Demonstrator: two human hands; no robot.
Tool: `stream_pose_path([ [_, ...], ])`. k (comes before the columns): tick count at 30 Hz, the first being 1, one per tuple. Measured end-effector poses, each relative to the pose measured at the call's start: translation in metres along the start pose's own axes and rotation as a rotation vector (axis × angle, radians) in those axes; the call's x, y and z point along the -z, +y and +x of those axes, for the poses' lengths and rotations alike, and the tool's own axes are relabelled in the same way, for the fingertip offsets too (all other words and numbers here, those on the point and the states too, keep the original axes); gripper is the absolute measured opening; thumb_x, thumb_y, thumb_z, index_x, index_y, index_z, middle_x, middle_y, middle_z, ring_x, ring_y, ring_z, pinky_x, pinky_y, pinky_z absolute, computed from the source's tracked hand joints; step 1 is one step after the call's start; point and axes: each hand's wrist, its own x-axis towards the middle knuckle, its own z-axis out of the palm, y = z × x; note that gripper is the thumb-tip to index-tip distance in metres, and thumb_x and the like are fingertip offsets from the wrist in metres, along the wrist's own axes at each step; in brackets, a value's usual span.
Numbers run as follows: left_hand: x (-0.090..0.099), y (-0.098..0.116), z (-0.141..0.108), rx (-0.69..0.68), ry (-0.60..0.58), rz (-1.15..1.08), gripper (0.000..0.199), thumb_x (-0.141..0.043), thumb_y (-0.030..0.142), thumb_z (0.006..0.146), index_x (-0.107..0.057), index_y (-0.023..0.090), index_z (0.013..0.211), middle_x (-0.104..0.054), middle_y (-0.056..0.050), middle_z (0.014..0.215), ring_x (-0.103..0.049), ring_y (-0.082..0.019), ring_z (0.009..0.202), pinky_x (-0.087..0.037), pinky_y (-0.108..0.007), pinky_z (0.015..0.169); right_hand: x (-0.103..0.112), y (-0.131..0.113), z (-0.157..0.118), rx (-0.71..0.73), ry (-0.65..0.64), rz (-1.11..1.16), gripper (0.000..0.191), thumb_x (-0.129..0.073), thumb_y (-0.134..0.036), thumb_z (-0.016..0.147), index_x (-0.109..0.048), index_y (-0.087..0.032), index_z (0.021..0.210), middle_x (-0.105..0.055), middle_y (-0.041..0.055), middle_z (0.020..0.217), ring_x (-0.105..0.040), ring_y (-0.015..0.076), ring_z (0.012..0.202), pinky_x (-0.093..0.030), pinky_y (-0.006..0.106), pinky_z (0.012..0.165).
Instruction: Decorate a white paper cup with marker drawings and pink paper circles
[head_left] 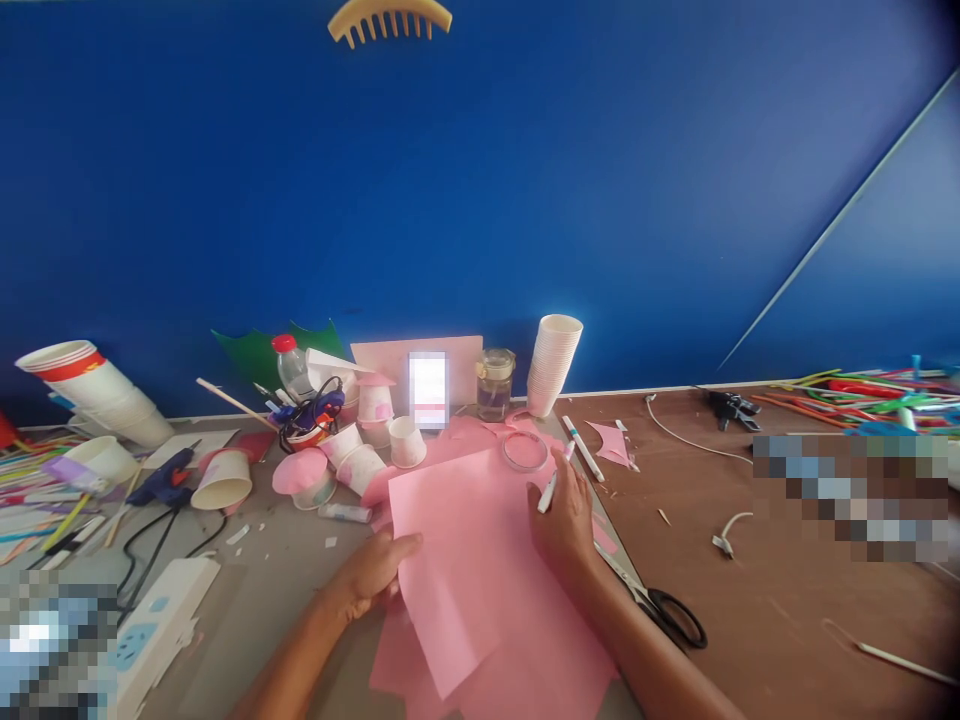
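A sheet of pink paper [457, 540] lies over more pink paper in front of me. My left hand [379, 570] is closed on its left edge, thumb on top and fingers underneath. At the right side, my right hand [566, 515] holds a white marker pen [553, 485] in its curled fingers, against the paper. A thin clear ring [525, 452] rests at the sheet's far right corner. Partly under my right forearm lie black-handled scissors [660, 605]. Just beyond the right hand is another white marker [583, 448].
Behind the paper stand small paper cups [407, 442], a lit phone [429, 390], a glass jar [495, 385] and a tall cup stack [553, 365]. Glue guns [163, 480] and a power strip [161, 625] occupy the left. Coloured sticks [855, 395] lie far right.
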Motion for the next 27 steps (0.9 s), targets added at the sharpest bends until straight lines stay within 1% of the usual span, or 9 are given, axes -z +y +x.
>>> stream_pose_path([
  [2, -0.004, -0.005, 0.004, -0.001, 0.014, -0.021, 0.03, -0.063, 0.044, 0.067, -0.056, 0.014, 0.067, -0.049, 0.005, 0.045, -0.029, -0.003, 0.03, -0.018, -0.019, 0.032, 0.002, -0.005, -0.002, 0.047, 0.008, 0.04, 0.056, -0.046, -0.017, 0.081, -0.032, -0.013, 0.135, -0.05, 0.018, 0.128, -0.04, 0.0333, 0.121, -0.035, 0.054, 0.096],
  [4, -0.01, -0.01, 0.006, 0.0, -0.004, -0.028, 0.031, -0.06, 0.046, 0.069, -0.056, 0.015, 0.069, -0.05, 0.005, 0.045, -0.032, -0.005, 0.03, -0.021, -0.019, 0.032, 0.002, -0.008, -0.005, 0.12, -0.024, 0.071, 0.055, -0.048, -0.016, 0.08, -0.034, -0.015, 0.134, -0.053, 0.0172, 0.122, -0.043, 0.0333, 0.117, -0.037, 0.054, 0.094],
  [7, -0.016, -0.016, 0.006, -0.001, -0.054, 0.04, 0.035, -0.058, 0.05, 0.072, -0.056, 0.015, 0.071, -0.051, 0.004, 0.047, -0.034, -0.005, 0.031, -0.024, -0.02, 0.032, -0.001, -0.01, -0.011, 0.252, -0.105, 0.125, 0.054, -0.049, -0.014, 0.079, -0.036, -0.017, 0.131, -0.059, 0.0148, 0.11, -0.052, 0.0315, 0.103, -0.043, 0.051, 0.086],
  [11, -0.017, -0.017, 0.004, 0.011, -0.064, 0.098, 0.037, -0.06, 0.052, 0.072, -0.054, 0.015, 0.074, -0.05, 0.005, 0.052, -0.034, -0.005, 0.033, -0.024, -0.019, 0.034, -0.003, -0.012, -0.016, 0.374, -0.202, 0.153, 0.052, -0.047, -0.008, 0.077, -0.039, -0.016, 0.128, -0.063, 0.0115, 0.091, -0.057, 0.0272, 0.084, -0.048, 0.044, 0.073],
  [13, -0.016, -0.015, 0.003, 0.012, -0.068, 0.094, 0.04, -0.061, 0.054, 0.07, -0.054, 0.015, 0.075, -0.05, 0.006, 0.053, -0.033, -0.004, 0.034, -0.023, -0.019, 0.034, -0.003, -0.015, -0.016, 0.393, -0.256, 0.122, 0.049, -0.047, -0.007, 0.077, -0.042, -0.015, 0.125, -0.063, 0.0109, 0.087, -0.057, 0.0265, 0.08, -0.048, 0.042, 0.071],
  [15, -0.016, -0.012, 0.003, 0.007, -0.072, 0.088, 0.043, -0.062, 0.056, 0.068, -0.054, 0.015, 0.077, -0.05, 0.006, 0.053, -0.032, -0.004, 0.035, -0.023, -0.019, 0.034, -0.002, -0.017, -0.016, 0.396, -0.289, 0.088, 0.048, -0.045, -0.005, 0.077, -0.044, -0.014, 0.124, -0.064, 0.0117, 0.088, -0.057, 0.0268, 0.081, -0.047, 0.042, 0.072],
  [18, -0.017, -0.009, 0.001, 0.001, -0.073, 0.089, 0.045, -0.064, 0.057, 0.067, -0.055, 0.014, 0.08, -0.051, 0.005, 0.053, -0.031, -0.004, 0.034, -0.023, -0.019, 0.034, -0.002, -0.016, -0.015, 0.388, -0.301, 0.059, 0.049, -0.044, -0.003, 0.076, -0.044, -0.013, 0.123, -0.065, 0.0131, 0.092, -0.057, 0.0277, 0.085, -0.047, 0.042, 0.072],
  [22, -0.018, -0.009, -0.001, -0.017, -0.073, 0.086, 0.043, -0.064, 0.054, 0.067, -0.055, 0.015, 0.08, -0.053, 0.005, 0.053, -0.032, -0.004, 0.035, -0.024, -0.019, 0.034, -0.002, -0.014, -0.016, 0.384, -0.306, 0.034, 0.051, -0.044, -0.004, 0.075, -0.042, -0.012, 0.125, -0.066, 0.0134, 0.093, -0.058, 0.0279, 0.086, -0.047, 0.042, 0.073],
  [27, -0.018, -0.014, 0.002, -0.044, -0.087, 0.098, 0.042, -0.061, 0.058, 0.068, -0.053, 0.016, 0.074, -0.05, 0.005, 0.048, -0.032, -0.005, 0.032, -0.022, -0.021, 0.034, 0.006, -0.015, -0.01, 0.334, -0.341, -0.063, 0.047, -0.048, -0.009, 0.077, -0.044, -0.011, 0.124, -0.067, 0.0123, 0.091, -0.061, 0.0254, 0.081, -0.047, 0.036, 0.07],
])
